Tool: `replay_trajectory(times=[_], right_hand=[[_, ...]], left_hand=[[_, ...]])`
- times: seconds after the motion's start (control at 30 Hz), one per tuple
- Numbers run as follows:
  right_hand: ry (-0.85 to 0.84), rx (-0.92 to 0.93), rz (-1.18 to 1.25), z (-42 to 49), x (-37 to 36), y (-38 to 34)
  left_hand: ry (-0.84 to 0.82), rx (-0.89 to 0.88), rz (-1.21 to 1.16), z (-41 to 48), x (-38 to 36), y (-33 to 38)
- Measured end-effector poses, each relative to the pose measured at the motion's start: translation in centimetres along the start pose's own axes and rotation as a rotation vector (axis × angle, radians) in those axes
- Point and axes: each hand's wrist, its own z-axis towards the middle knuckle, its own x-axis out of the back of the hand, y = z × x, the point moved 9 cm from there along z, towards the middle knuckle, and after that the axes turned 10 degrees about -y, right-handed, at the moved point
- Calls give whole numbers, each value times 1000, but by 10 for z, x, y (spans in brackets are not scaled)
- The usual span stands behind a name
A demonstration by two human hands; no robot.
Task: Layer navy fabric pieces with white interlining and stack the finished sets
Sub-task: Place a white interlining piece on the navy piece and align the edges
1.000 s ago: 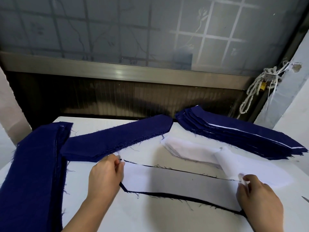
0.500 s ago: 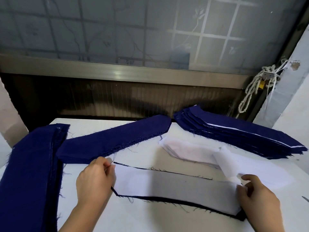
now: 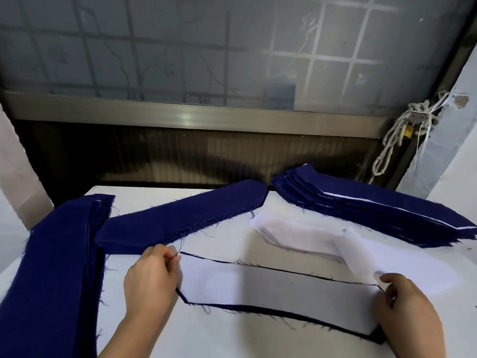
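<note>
While my left grip (image 3: 152, 277) pinches the left tip of the interlining sheet (image 3: 278, 288), my right grip (image 3: 407, 308) grasps its right end, thumb on top and fingers curled. I cannot tell whether either pinch also takes in the navy piece (image 3: 284, 311) beneath.

Sheet lies flat on the navy piece; navy shows only as a thin border along the far and near sides. The pair lies near the middle of the table's (image 3: 232, 339) front edge, long axis left to right.

Interlining pile (image 3: 296, 236): just beyond the pair, toward the right edge. Its top sheet is curled up at the right end, touching the pair near my right thumb.

Finished stack (image 3: 374, 213): far right corner, navy layers with white lines showing between them.

Loose navy pile (image 3: 185, 218): angled from the far edge's middle down toward my left grip.

Second navy pile (image 3: 51, 280): along the left edge, overlapping the loose one at its near end.
</note>
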Motion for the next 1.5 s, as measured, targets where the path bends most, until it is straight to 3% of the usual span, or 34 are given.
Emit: replay_trajectory(times=[0.33, 0.6, 0.77, 0.87, 0.93, 1.03, 1.23, 1.33, 1.43, 1.5], right_hand=[[13, 14, -141, 5, -6, -1], [-84, 112, -233, 9, -13, -7], [-123, 119, -261, 9, -16, -6], [-173, 137, -340, 8, -19, -10], [-191, 133, -355, 9, -20, -12], [-177, 108, -311, 9, -18, -9], [-162, 147, -315, 9, -18, -12], [-148, 209, -325, 7, -20, -15], [-138, 152, -333, 11, -17, -13], [-202, 145, -396, 12, -22, -14]], left_hand=[[127, -204, 299, -3, 8, 23], [87, -303, 515, 12, 7, 25], [153, -139, 506, 48, 45, -6], [39, 44, 509, 77, 56, -38], [-50, 128, 393, 90, 55, -53], [-125, 149, 350, 99, 52, -54], [-166, 46, 685, 97, 35, -30], [-175, -90, 616, 91, 21, -24], [-246, -105, 331, 89, 17, -30], [-205, -124, 157, 87, 25, -29]])
